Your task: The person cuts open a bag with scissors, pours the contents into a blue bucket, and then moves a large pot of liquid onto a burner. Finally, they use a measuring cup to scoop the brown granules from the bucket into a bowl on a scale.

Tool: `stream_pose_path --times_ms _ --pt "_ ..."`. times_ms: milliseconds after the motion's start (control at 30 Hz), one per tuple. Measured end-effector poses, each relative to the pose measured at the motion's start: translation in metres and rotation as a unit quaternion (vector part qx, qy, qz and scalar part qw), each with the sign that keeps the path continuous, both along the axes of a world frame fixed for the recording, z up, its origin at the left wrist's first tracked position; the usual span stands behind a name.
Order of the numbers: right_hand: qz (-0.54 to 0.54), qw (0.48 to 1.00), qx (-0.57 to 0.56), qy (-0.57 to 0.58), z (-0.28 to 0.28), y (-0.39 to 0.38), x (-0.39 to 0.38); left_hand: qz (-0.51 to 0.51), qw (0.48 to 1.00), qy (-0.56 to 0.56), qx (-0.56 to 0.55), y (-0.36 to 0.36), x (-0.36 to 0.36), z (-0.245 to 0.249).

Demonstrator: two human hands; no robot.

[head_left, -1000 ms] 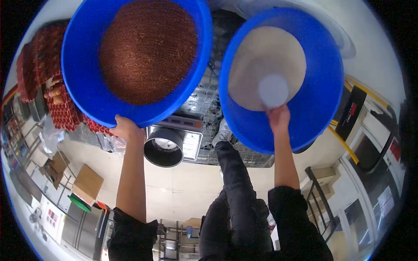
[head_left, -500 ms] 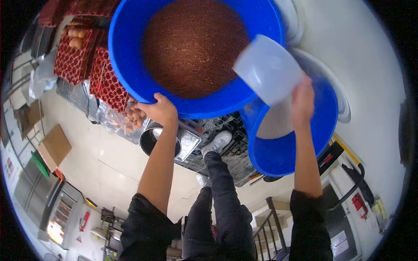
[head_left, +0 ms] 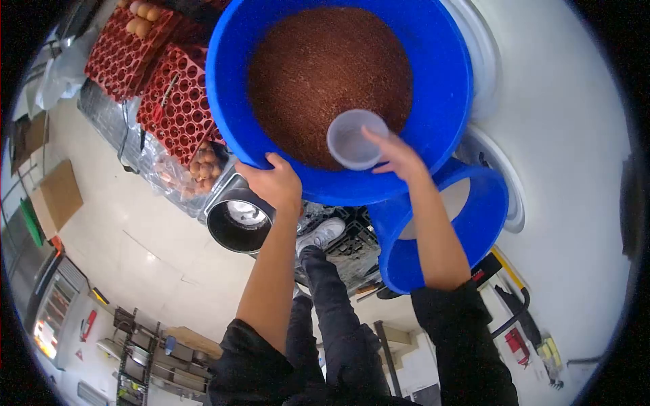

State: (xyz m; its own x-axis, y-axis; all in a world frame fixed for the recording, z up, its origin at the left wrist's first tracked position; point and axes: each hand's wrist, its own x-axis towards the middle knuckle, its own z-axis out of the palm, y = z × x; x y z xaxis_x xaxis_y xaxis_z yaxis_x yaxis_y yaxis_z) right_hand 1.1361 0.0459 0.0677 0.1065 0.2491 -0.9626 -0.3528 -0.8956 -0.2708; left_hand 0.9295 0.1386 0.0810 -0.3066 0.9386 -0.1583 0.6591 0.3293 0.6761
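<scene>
My left hand (head_left: 276,183) grips the near rim of a big blue tub (head_left: 222,108), thumb and fingers closed over its edge. Inside the tub lies a brown granular material (head_left: 325,74). Held in my right hand (head_left: 399,157) is a translucent plastic container (head_left: 353,145), its round end facing me above the near part of the brown grains. The fingers on the container are slightly blurred. Below and right, partly behind my right forearm, a second blue tub (head_left: 491,216) holds a pale material (head_left: 455,201).
On the left are red egg trays (head_left: 177,108), a few eggs (head_left: 141,27) and a pile of what look like eggshells (head_left: 205,168). A dark metal pot (head_left: 233,237) with white contents stands by my left forearm. White round lids (head_left: 504,176) lean at the right.
My right hand has carried the container left, from over the second tub to above the brown grains, tilting it. The view has shifted; my left hand stays on the rim.
</scene>
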Motion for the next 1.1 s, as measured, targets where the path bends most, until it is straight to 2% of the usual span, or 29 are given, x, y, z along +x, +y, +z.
stream_pose_path --times_ms 67,100,200,233,267,300,333,433,500,567,700,800,867,900,967,1033,1100 --pt "0.025 0.997 0.057 -0.036 0.012 0.003 -0.027 0.002 1.0 0.015 -0.023 0.003 -0.001 0.001" --pt "-0.008 0.997 0.074 -0.022 0.021 0.007 -0.032 0.001 0.999 0.023 -0.038 0.002 -0.002 0.002" --pt "-0.067 0.98 0.131 -0.133 0.028 0.019 -0.01 0.002 0.999 0.005 -0.05 0.003 -0.003 0.004" --pt "-0.005 0.923 0.205 -0.326 0.019 0.026 0.015 0.006 0.999 0.0 -0.045 0.007 -0.002 0.004" --pt "0.051 0.821 0.265 -0.503 0.009 0.032 0.039 0.007 0.999 -0.001 -0.041 0.006 -0.001 0.005" --pt "0.118 0.747 0.197 -0.623 0.018 0.043 0.05 0.006 0.999 -0.001 -0.04 0.005 -0.002 0.007" --pt "0.183 0.652 0.124 -0.725 0.028 0.059 0.058 0.002 1.0 -0.006 -0.028 0.006 -0.003 0.008" --pt "0.244 0.64 0.093 -0.723 -0.036 0.068 0.038 -0.007 1.0 -0.02 -0.021 0.005 -0.003 0.006" --pt "0.294 0.667 0.121 -0.674 -0.04 0.075 -0.003 -0.003 0.999 -0.026 -0.025 0.004 -0.002 0.002" --pt "0.278 0.733 0.148 -0.603 -0.041 0.076 -0.033 0.003 0.999 -0.023 -0.028 -0.001 -0.005 0.003" --pt "0.219 0.8 0.199 -0.522 -0.047 0.074 -0.051 0.0 1.0 -0.017 -0.012 0.003 -0.002 0.001" --pt "0.12 0.907 0.26 -0.308 -0.059 0.071 -0.053 -0.017 1.0 -0.005 0.013 0.0 -0.003 -0.003" --pt "-0.049 0.955 0.276 -0.102 -0.034 0.067 -0.059 -0.028 0.999 0.007 0.017 -0.004 -0.007 -0.004" --pt "-0.131 0.951 0.28 0.003 -0.022 0.069 -0.06 -0.027 0.999 0.01 0.015 -0.002 -0.006 -0.005" --pt "-0.211 0.909 0.357 0.023 -0.017 0.066 -0.064 -0.02 1.0 0.014 0.016 -0.003 -0.005 -0.003" --pt "-0.278 0.873 0.4 0.026 -0.014 0.061 -0.062 -0.02 1.0 0.004 0.021 -0.001 -0.006 -0.005" --pt "-0.248 0.886 0.39 -0.036 -0.017 0.057 -0.052 -0.025 0.999 -0.018 0.008 -0.004 -0.01 -0.008"
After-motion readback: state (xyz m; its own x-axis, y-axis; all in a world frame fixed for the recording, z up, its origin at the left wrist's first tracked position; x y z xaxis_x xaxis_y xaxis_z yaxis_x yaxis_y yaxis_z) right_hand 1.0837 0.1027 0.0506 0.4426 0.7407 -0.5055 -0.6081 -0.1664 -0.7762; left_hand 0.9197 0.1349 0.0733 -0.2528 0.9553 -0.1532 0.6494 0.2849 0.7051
